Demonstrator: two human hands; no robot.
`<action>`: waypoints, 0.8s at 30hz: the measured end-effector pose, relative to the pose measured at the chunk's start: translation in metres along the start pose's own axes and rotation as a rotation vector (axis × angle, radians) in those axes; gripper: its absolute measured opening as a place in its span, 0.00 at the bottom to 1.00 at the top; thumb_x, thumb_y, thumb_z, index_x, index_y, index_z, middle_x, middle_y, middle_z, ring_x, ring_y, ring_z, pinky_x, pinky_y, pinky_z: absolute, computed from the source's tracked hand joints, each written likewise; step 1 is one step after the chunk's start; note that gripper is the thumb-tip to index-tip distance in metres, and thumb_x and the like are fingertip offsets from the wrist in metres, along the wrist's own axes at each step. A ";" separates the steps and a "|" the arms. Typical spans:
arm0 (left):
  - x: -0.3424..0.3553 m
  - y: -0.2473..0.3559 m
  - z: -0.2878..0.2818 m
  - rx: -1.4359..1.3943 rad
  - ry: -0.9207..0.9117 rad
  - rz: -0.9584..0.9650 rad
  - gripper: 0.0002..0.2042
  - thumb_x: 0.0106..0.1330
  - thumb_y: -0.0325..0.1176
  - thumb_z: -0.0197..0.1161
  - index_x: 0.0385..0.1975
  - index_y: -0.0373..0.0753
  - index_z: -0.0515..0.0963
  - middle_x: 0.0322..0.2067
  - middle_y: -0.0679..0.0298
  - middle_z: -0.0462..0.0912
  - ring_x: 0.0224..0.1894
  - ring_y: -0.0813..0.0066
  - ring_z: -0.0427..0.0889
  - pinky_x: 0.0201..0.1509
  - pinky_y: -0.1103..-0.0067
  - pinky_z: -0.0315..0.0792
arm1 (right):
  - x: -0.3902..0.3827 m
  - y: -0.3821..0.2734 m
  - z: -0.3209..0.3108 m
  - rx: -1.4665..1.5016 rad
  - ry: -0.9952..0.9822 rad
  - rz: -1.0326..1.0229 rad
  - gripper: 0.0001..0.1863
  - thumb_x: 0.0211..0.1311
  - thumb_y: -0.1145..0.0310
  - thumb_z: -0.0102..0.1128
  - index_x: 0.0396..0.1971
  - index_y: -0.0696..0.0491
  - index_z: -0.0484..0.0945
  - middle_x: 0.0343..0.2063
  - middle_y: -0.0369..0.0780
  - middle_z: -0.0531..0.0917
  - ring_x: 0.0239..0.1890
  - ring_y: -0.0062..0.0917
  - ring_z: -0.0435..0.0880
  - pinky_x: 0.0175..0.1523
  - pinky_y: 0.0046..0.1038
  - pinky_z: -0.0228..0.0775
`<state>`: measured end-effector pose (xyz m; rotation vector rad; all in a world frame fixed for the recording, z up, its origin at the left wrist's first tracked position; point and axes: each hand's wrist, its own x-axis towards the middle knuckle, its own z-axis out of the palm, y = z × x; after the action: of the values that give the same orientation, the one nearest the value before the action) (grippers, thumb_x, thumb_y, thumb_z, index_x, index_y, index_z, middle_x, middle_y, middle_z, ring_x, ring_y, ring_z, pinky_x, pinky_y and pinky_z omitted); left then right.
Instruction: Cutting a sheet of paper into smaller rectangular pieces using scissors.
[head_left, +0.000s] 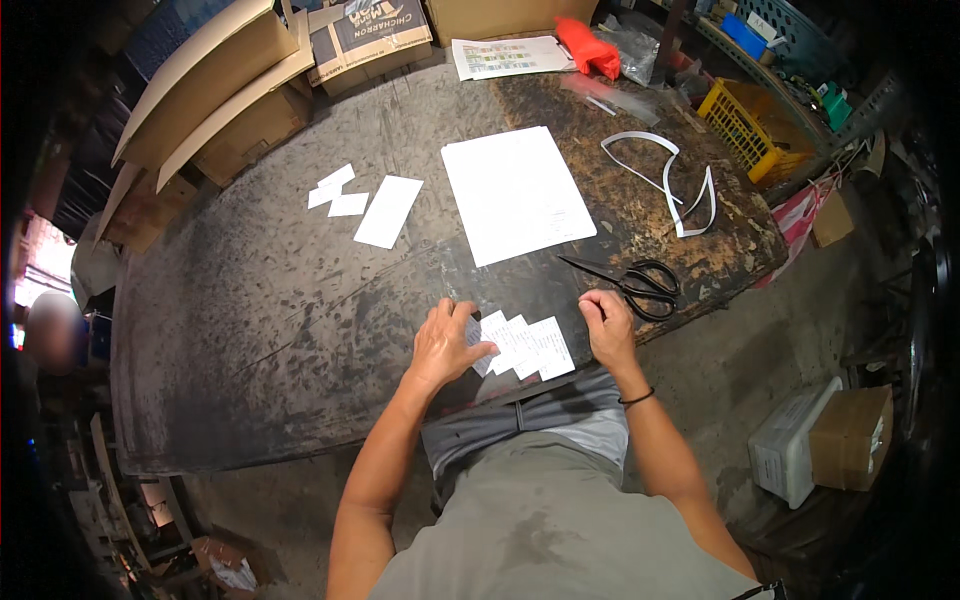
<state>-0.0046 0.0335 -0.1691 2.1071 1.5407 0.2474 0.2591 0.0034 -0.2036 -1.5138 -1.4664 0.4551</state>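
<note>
Several printed white paper slips (545, 350) lie overlapped like a fan at the table's near edge. My left hand (443, 345) rests on the left end of the fan, thumb and index finger spread apart over the leftmost slip. To the right of the slips is my right hand (610, 325), its fingers curled in; whether anything is between them is hidden. Just beyond it lie black-handled scissors (640, 282), blades pointing left. A stack of white sheets (517, 195) sits farther up the table.
Blank paper pieces (389, 212) lie left of the stack. Curled white paper strips (668, 185) are at the right. Cardboard boxes (235, 100) line the far left. A red plastic bag (588, 48) and a yellow crate (750, 130) stand at the far right of the dark worn table (250, 330).
</note>
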 end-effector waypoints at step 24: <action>-0.012 0.021 0.053 0.059 0.422 0.343 0.23 0.51 0.44 0.69 0.45 0.39 0.76 0.49 0.53 0.72 0.55 0.55 0.68 0.56 0.63 0.60 | -0.075 -0.021 0.005 0.195 -0.112 0.410 0.17 0.56 0.73 0.59 0.45 0.56 0.69 0.22 0.41 0.80 0.22 0.26 0.81 0.29 0.28 0.71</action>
<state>0.0318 0.0018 -0.2024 2.4744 1.4008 0.8218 0.2271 -0.0665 -0.2142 -1.6512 -1.1522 0.9130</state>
